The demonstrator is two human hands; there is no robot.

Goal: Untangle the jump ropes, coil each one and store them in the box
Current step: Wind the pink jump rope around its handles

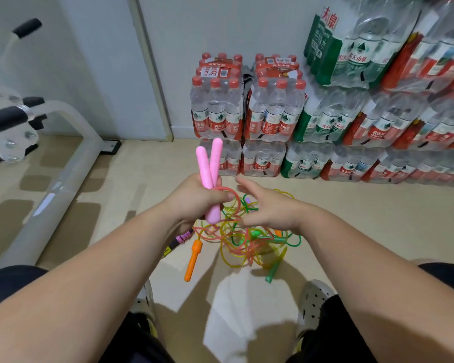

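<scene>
**Centre:** the left hand [194,200] holds a pair of rope handles [210,174] upright, with the right hand [268,208] just beside it to the right. Beneath both hands, the tangle of jump ropes [247,241] lies on the floor [351,218]. One loose handle [193,260] lies at its left edge and another handle [274,269] at its right. **Behind:** stacked bottle packs [270,113] stand against the wall [194,27]. **Far left:** an exercise frame [71,163]. **Nearest:** a shoe [313,302], in front of the tangle.

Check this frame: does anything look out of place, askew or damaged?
Only the expected mess: thin yellow, green and pink plastic jump ropes lie knotted in one heap on the beige floor. The left hand grips two pink foam handles. The shrink-wrapped water bottle packs top right look tilted, perhaps lens distortion. No box is visible.
</scene>
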